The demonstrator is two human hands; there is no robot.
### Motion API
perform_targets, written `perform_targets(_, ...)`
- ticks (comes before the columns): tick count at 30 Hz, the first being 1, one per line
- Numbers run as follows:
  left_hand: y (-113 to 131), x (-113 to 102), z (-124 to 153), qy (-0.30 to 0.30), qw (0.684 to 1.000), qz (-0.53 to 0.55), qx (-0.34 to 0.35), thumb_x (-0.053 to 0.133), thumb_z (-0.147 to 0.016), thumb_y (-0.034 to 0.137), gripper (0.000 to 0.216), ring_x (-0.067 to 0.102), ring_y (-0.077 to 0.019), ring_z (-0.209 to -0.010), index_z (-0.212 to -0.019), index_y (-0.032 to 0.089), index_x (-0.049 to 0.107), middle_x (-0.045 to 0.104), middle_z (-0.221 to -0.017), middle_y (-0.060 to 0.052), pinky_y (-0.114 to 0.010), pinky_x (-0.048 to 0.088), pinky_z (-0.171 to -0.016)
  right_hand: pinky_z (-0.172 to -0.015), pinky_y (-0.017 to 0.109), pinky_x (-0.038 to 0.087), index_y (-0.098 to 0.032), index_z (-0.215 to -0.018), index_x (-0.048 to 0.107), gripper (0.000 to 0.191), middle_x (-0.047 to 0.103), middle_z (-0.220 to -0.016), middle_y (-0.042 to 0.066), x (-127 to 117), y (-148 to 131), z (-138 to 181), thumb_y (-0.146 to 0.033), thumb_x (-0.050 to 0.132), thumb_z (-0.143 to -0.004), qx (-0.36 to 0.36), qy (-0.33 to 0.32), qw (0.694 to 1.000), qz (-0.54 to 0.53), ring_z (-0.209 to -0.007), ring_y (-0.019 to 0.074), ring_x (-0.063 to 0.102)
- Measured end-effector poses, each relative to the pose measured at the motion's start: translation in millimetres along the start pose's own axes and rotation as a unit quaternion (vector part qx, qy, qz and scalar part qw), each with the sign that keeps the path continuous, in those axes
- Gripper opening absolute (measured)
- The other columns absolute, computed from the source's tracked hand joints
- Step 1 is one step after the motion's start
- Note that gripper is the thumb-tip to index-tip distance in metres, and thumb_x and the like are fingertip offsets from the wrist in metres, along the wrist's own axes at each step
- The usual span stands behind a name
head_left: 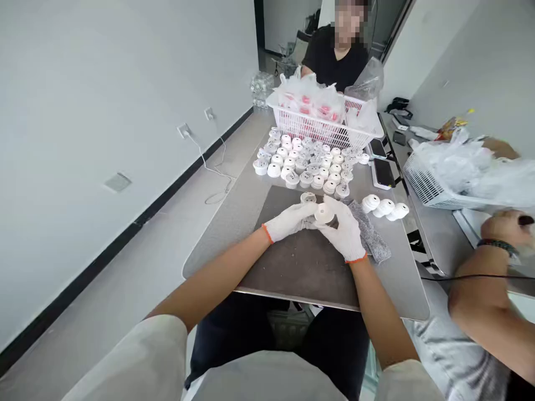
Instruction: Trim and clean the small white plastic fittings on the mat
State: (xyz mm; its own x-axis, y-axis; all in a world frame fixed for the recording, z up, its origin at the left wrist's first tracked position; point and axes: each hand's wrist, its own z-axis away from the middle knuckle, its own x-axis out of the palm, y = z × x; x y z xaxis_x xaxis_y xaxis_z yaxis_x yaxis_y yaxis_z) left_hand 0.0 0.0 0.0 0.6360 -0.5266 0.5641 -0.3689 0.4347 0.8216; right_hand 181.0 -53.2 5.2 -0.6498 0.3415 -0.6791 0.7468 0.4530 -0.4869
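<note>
Both my hands wear white knit gloves with orange cuffs and meet over a dark mat (292, 262) on the grey table (234, 223). My left hand (288, 221) and my right hand (345, 231) are closed together on a small round white part (324, 213). One more round part (308, 197) lies just beyond my fingers. Farther back, several white round parts (307, 164) stand in rows. Three white parts (384, 207) lie to the right of my hands, next to a grey cloth (371, 239).
A white basket (321, 131) full of bagged red-and-white items stands at the table's far end, with a person in black seated behind it. Two phones (382, 170) lie at the right. Another person's arm (485, 301) and a second basket (430, 189) with plastic bags occupy the right side.
</note>
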Motion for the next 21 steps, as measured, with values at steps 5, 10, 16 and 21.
perform_targets(5, -1.7, -1.9, -0.5, 0.002, 1.000, -0.005, 0.003, 0.075, -0.082, 0.047, 0.037, 0.063, -0.0171, -0.086, -0.093, 0.012, 0.071, 0.068, -0.086, -0.006, -0.031, 0.049, -0.082, -0.107, 0.044, 0.055, -0.033, -0.145, 0.051, 0.061, 0.056, -0.143, 0.005, 1.2, -1.6, -1.5, -0.043, 0.068, -0.088, 0.023, -0.025, 0.999, 0.005, -0.131, 0.0300, 0.057)
perform_targets(10, -6.2, -7.0, -4.8, -0.025, 1.000, -0.005, 0.013, 0.072, -0.085, 0.046, 0.033, 0.064, -0.0167, -0.090, -0.096, 0.014, 0.071, 0.070, -0.093, -0.005, -0.033, 0.049, -0.088, -0.097, 0.044, 0.060, -0.033, -0.145, 0.051, 0.060, 0.056, -0.144, 0.006, 1.2, -3.0, -2.1, -0.043, 0.066, -0.087, 0.031, -0.028, 0.999, 0.018, -0.127, 0.0319, 0.060)
perform_targets(16, -4.5, -6.2, -3.3, -0.017, 1.000, -0.016, 0.011, 0.071, -0.086, 0.049, 0.038, 0.064, -0.0177, -0.091, -0.101, 0.014, 0.071, 0.070, -0.095, -0.006, -0.035, 0.049, -0.090, -0.099, 0.046, 0.059, -0.031, -0.145, 0.051, 0.062, 0.056, -0.144, 0.005, 2.2, -4.2, -0.5, -0.042, 0.068, -0.087, 0.025, -0.016, 0.999, 0.042, -0.129, 0.0303, 0.058)
perform_targets(21, -6.0, -7.4, -2.0, -0.024, 1.000, -0.007, 0.017, 0.072, -0.086, 0.048, 0.038, 0.065, -0.0180, -0.091, -0.100, 0.013, 0.072, 0.071, -0.093, -0.007, -0.034, 0.050, -0.088, -0.109, 0.048, 0.053, -0.030, -0.142, 0.054, 0.059, 0.059, -0.139, 0.005, 3.2, -3.8, 1.0, -0.045, 0.068, -0.087, 0.029, 0.009, 0.999, 0.024, -0.130, 0.0274, 0.058)
